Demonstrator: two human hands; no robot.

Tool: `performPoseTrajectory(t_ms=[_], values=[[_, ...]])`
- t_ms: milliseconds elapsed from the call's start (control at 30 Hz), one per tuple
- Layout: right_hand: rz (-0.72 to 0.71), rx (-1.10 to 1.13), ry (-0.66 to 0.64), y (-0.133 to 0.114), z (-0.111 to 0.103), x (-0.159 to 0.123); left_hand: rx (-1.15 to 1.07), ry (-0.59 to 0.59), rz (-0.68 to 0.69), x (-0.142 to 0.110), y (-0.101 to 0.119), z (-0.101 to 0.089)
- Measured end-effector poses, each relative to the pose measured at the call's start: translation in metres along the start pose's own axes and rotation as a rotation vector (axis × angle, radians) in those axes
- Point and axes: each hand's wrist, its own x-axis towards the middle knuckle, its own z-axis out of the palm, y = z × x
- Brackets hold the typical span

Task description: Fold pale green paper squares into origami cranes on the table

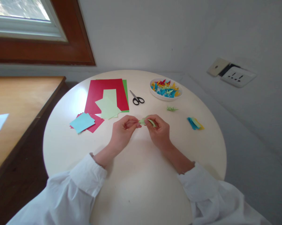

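Between my two hands is a small piece of pale green folded paper (143,121), partly covered by my fingers. My left hand (125,129) pinches its left end between thumb and fingertips. On the other side, my right hand (158,128) grips the curved right part with thumb and forefinger. Both hands are above the middle of the white round table (141,181). Just beyond them lie pale green paper sheets (109,104) on a red sheet (92,97). A small pale green folded paper piece (172,108) rests on the table beyond my right hand.
Black-handled scissors (138,100) lie past my hands. A white dish (166,98) at the back right holds many colourful folded paper pieces. Light blue paper squares (81,122) lie left, folded strips (195,123) right. A wooden table (26,103) stands at the left, beneath a window.
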Motion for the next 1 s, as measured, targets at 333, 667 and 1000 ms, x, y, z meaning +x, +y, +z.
performPoseTrajectory(t_ms=[333,667,1000], values=[[0.009,0.049,0.030,-0.0025,-0.0033,-0.0002,-0.054,-0.020,-0.025,0.0007,0.0018,-0.0005],[-0.034,0.090,0.009,-0.0008,-0.0038,-0.0011,-0.150,-0.131,-0.200,0.0015,0.0056,0.0002],[-0.026,0.077,0.028,0.0012,-0.0024,-0.0018,-0.085,-0.089,-0.098,0.0015,0.0026,0.0007]])
